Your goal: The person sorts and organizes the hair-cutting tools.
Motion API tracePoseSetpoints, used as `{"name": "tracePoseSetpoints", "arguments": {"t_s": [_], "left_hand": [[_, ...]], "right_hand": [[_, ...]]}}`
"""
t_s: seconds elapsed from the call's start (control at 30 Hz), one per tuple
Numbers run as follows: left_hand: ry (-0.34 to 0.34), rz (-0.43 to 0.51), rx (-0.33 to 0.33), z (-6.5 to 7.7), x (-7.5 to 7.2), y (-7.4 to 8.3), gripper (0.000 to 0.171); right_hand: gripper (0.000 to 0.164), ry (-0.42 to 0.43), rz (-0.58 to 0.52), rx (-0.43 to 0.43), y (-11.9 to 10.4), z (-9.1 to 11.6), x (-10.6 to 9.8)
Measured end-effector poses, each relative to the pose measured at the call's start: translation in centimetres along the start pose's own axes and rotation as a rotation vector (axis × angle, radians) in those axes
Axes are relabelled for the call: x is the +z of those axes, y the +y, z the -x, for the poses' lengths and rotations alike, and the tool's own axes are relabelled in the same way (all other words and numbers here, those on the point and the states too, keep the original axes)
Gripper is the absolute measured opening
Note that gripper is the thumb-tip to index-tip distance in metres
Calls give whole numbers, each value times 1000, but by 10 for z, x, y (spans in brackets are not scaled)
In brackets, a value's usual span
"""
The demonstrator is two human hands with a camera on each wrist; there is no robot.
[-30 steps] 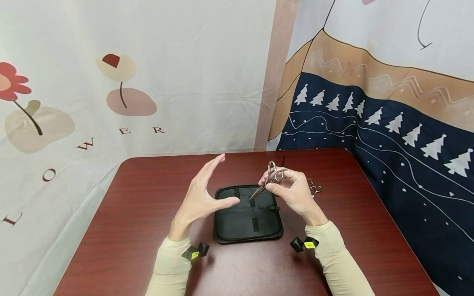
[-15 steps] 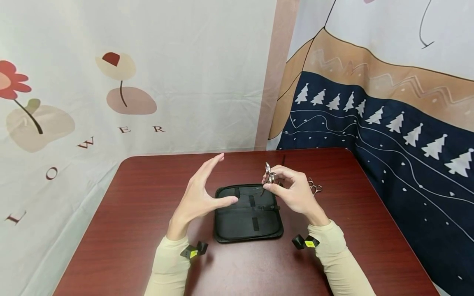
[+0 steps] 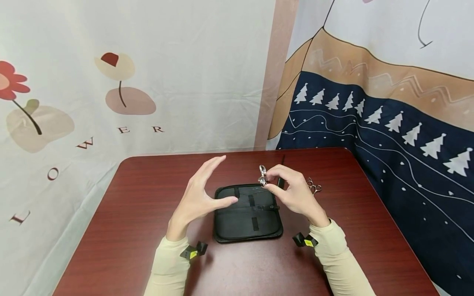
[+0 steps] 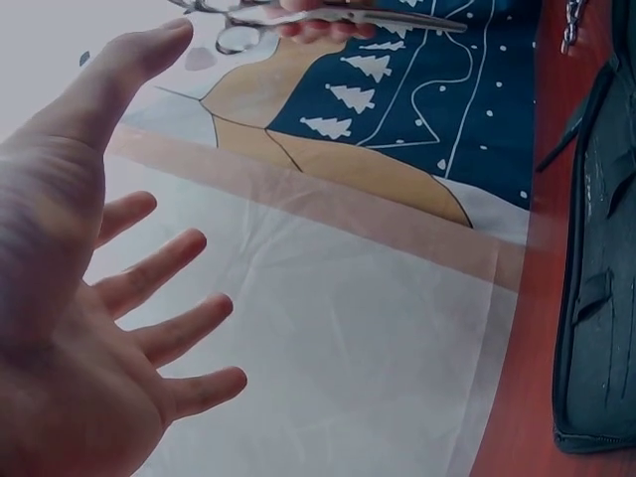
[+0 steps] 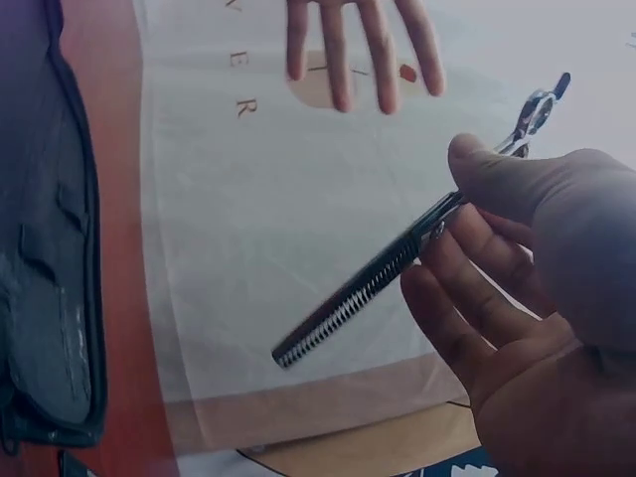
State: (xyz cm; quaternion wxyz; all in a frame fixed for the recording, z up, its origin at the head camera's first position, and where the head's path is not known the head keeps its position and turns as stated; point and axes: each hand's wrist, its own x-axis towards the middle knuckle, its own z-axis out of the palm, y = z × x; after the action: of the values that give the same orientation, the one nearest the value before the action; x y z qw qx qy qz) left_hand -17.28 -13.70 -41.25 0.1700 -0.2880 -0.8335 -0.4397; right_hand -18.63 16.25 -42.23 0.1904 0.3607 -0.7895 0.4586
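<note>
You have a gap above the black case (image 3: 237, 230), between your left hand (image 3: 196, 199) and the scissors (image 3: 262, 176) pinched in your right hand (image 3: 296, 193). Bare tabletop (image 3: 140, 213) gives you room on the left and right; in front, wrist cameras (image 3: 201, 248) crowd both sides. A second pair (image 3: 314, 189) and a thin dark tool (image 3: 283, 160) obstruct you beyond your right hand.

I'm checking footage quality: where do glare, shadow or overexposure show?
Head view: sheen on the table, shadow beside the left sleeve; left wrist view: upper left corner washed out; right wrist view: upper right washed out, teeth of the scissors distinct.
</note>
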Motion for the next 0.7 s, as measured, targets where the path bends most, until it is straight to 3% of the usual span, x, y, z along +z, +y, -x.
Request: {"name": "tracePoseSetpoints", "arguments": {"t_s": [0.37, 0.7], "left_hand": [[24, -38, 114, -3, 8, 7, 100], [18, -154, 220, -7, 18, 9, 95]], "right_hand": [[21, -67, 140, -57, 7, 0, 3], [20, -125, 205, -63, 7, 1, 4]]}}
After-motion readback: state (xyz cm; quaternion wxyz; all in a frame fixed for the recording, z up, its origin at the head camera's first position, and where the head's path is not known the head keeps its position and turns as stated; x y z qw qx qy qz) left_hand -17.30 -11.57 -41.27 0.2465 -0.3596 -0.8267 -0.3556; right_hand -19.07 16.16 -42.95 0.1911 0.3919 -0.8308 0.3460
